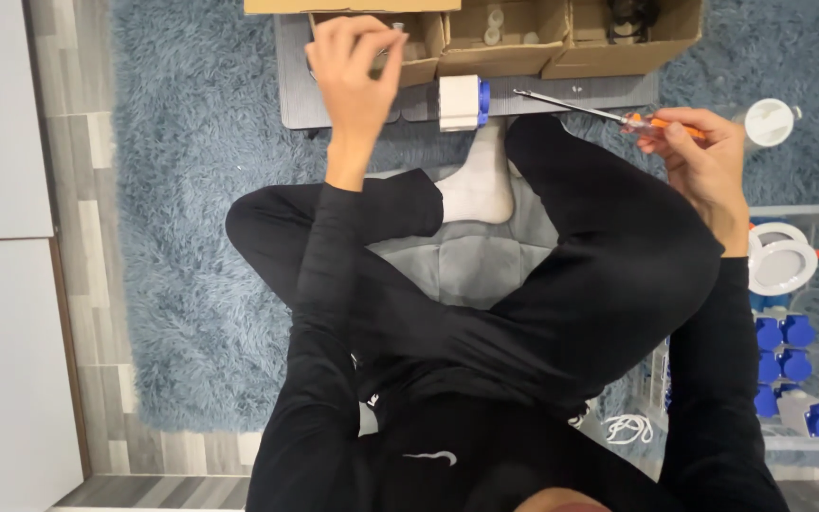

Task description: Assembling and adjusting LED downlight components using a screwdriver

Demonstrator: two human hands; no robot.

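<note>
I sit cross-legged in black clothes on a grey cushion. My left hand [356, 66] is raised over a small cardboard box [421, 49], its fingertips pinched together on something tiny that I cannot make out. My right hand [703, 156] grips a screwdriver [599, 114] by its orange handle, the metal shaft pointing left over the grey board [609, 90]. A white block with a blue end [464, 101] stands on that board between my hands, just past my white sock.
Several open cardboard boxes [504, 38] line the far edge of the board. A wire basket [798, 322] at right holds white round fittings and blue-capped parts. A white round piece [768, 121] lies on the blue shaggy rug [182, 190]. A white wall panel stands at left.
</note>
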